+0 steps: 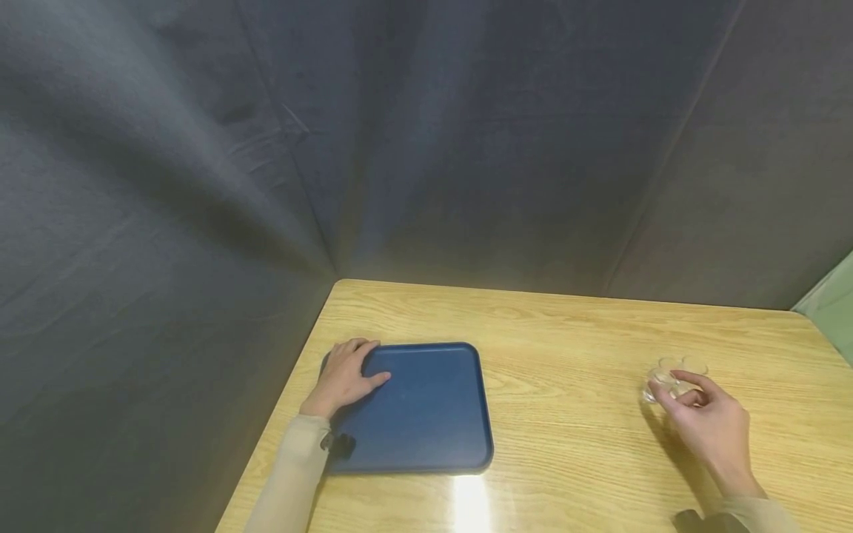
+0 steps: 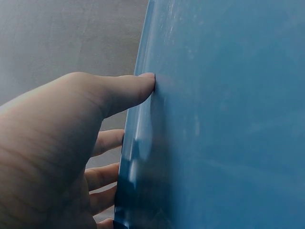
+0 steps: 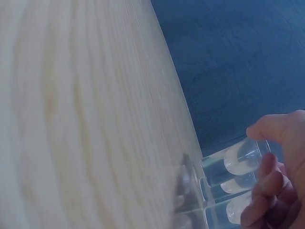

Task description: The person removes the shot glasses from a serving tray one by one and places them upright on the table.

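Observation:
A dark blue rectangular tray (image 1: 426, 414) lies on the left of the table. My left hand (image 1: 346, 379) grips its left edge. In the left wrist view the thumb (image 2: 128, 88) is over the rim while the other fingers sit along the outer side. Far to the right, my right hand (image 1: 716, 422) is at a small group of clear drinking glasses (image 1: 694, 365). Thumb and fingers pinch the rim of one glass (image 3: 238, 155), which stands upright. Part of the group is hidden behind the fingers.
The wood-grain table (image 1: 560, 414) stretches between tray and glasses. Dark grey curtains (image 1: 466, 148) hang along its back and left edges. A pale green surface (image 1: 833, 311) shows at the far right.

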Available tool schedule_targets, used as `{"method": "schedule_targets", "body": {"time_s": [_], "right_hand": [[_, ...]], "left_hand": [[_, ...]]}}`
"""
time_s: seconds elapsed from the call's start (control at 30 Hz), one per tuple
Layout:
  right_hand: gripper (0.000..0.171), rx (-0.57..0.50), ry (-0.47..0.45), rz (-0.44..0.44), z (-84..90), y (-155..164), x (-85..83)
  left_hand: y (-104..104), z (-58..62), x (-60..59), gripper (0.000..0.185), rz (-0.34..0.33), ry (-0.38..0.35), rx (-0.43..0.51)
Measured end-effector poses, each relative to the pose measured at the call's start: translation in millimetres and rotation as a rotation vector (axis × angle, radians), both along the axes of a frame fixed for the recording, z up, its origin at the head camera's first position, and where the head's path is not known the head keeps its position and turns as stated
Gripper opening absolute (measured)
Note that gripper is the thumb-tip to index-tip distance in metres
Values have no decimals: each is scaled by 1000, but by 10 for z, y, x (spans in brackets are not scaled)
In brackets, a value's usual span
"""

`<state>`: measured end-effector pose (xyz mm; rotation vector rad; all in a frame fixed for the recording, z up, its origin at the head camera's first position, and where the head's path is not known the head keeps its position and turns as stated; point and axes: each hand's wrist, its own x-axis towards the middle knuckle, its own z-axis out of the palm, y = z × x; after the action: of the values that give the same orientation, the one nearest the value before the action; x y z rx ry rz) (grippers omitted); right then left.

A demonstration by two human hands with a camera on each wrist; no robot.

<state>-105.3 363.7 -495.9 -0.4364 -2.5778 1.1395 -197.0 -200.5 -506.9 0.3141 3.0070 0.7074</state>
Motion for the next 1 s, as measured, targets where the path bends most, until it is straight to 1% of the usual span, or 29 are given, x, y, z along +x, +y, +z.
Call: {"method": "schedule_targets", "body": {"time_s": [0.23, 0.47, 0.73, 0.9, 1.0], "right_hand": [[55, -3, 23, 31, -38, 37, 10], [53, -9, 20, 44, -51, 43, 16], [53, -26, 18, 14, -43, 45, 66], [50, -15, 47, -9, 5, 38, 92], [45, -4, 63, -25, 45, 24, 104]], "left_hand": [[2, 4, -18, 72, -2, 3, -1], [0, -10, -27, 72, -8, 4, 0], [28, 0, -42, 72, -22, 5, -4], [45, 5, -52, 72, -25, 3, -5], [42, 6, -50, 72, -26, 1, -5]]}}
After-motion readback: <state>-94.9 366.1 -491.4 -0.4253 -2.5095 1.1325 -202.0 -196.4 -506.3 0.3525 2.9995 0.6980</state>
